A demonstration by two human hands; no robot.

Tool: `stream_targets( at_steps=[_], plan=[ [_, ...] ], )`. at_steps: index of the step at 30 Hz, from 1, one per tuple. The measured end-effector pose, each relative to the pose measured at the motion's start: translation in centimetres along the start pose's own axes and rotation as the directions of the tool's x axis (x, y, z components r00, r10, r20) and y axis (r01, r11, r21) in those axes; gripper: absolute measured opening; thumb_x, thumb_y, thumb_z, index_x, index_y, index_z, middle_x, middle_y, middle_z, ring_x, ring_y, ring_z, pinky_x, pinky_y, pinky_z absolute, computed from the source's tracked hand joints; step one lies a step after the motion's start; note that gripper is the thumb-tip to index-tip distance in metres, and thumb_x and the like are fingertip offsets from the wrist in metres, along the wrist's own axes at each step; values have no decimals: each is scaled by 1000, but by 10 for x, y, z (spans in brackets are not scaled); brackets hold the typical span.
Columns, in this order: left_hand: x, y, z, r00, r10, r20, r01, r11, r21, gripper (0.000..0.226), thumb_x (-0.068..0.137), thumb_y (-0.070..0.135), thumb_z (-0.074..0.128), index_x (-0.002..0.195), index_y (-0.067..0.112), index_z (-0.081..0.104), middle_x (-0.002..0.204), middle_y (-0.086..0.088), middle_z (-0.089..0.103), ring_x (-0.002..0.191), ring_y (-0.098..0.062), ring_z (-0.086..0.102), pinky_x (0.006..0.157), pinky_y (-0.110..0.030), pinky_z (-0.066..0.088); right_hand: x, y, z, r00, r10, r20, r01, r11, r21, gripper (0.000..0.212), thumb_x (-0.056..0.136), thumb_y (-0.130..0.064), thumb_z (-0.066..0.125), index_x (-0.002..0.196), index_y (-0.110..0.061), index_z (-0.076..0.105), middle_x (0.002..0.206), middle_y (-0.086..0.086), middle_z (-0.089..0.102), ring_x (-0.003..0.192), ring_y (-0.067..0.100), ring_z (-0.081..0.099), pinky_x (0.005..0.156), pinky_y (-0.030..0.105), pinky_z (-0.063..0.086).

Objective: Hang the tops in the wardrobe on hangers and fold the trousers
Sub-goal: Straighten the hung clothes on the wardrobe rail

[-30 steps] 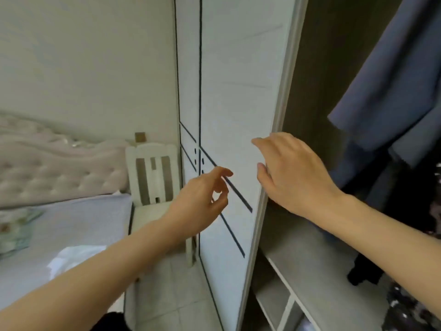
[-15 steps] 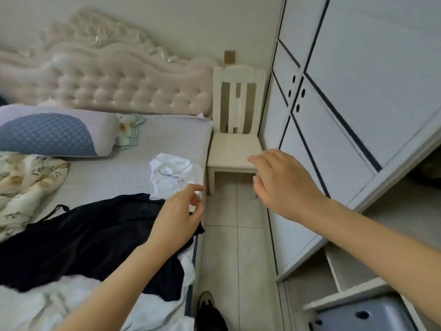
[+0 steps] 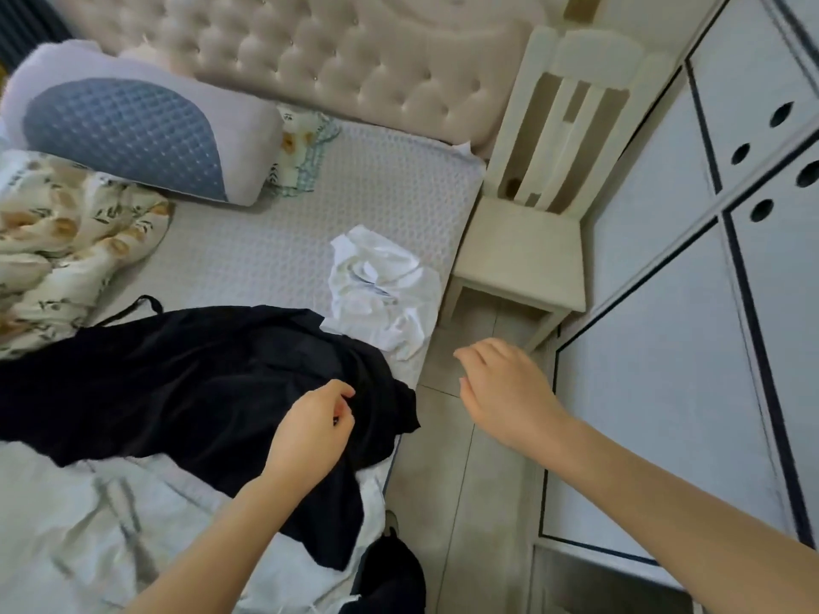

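- Left hand (image 3: 310,432): fingers loosely curled, nothing seen in its grip, over black garment (image 3: 177,383).
- Right hand (image 3: 505,392): fingers relaxed, empty, above floor (image 3: 447,502).
- Black garment spread on bed (image 3: 266,241); crumpled white top (image 3: 381,290) at bed edge.

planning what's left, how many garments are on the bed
3: a black garment beneath the left hand, a crumpled white top by the chair, a pale garment nearest the camera. More may lie hidden underneath.
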State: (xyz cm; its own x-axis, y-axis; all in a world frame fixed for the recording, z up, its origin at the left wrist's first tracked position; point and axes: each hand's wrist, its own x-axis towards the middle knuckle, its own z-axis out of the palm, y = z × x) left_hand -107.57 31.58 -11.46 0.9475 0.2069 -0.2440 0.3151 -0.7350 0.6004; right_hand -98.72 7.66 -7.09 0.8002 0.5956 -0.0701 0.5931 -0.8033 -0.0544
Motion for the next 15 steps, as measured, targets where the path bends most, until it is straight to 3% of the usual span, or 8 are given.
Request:
stream_targets(
  at_steps=[9,12,15],
  plan=[
    [123,-7,27,977,-197,86,195,980,31,28,95,14,46,117,21,61,77,7,63,64,-12,61,64,-36,56,108,64,55,983,-31,182,26,999,33,30,99,-24,40,123,-13,54,120,2,59,116,23,49,93,33,43],
    [167,-7,44,965,-245,87,243,969,39,29,94,14,45,117,21,61,78,8,62,66,-11,59,63,-33,54,150,89,74,969,-65,237,57,998,41,28,98,-23,40,120,-13,54,118,2,59,113,23,50,90,32,43],
    [210,-4,65,953,-288,98,284,957,55,28,93,13,45,115,20,62,92,5,65,79,-14,60,68,-32,52,191,118,90,951,-93,294,86,996,35,28,99,-24,39,120,-12,54,116,3,59,111,24,50,87,34,44]
  ],
)
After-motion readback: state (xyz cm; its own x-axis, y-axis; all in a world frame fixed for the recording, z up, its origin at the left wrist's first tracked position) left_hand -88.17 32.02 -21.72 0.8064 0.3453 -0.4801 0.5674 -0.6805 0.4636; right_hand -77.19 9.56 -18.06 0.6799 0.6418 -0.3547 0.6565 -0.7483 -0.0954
